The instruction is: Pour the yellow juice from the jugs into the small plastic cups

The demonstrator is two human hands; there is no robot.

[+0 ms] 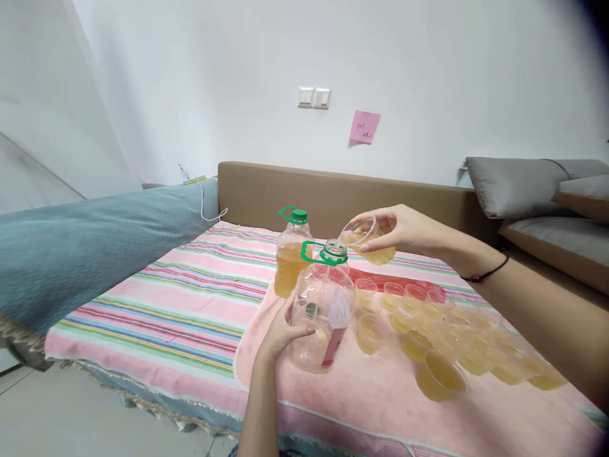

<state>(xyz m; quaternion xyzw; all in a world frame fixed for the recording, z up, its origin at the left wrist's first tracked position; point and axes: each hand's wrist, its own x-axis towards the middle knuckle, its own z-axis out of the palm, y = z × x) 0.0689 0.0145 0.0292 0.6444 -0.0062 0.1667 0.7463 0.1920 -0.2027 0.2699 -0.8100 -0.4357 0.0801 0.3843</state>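
Note:
My left hand [281, 333] grips the lower left side of a clear plastic jug [316, 295], which has a green handle ring and no cap on its mouth. Above and right of that mouth, my right hand [397, 231] holds a clear plastic cup [359, 233] tipped to the left, its rim at the jug's opening. Yellowish liquid sits in the cup, and a thin stream shows inside the jug's neck. Behind stands a second jug [288, 266], capped in green and partly filled with amber liquid. Several cups of yellow liquid [440, 377] stand in rows to the right.
A pink cloth [266, 343] lies under the jugs and cups, over a striped bedspread [190, 295]. Red plastic packaging [404, 280] lies behind the cups. A brown headboard [266, 187] runs along the back, with grey cushions [514, 184] at right and a blue-covered bolster [118, 235] at left.

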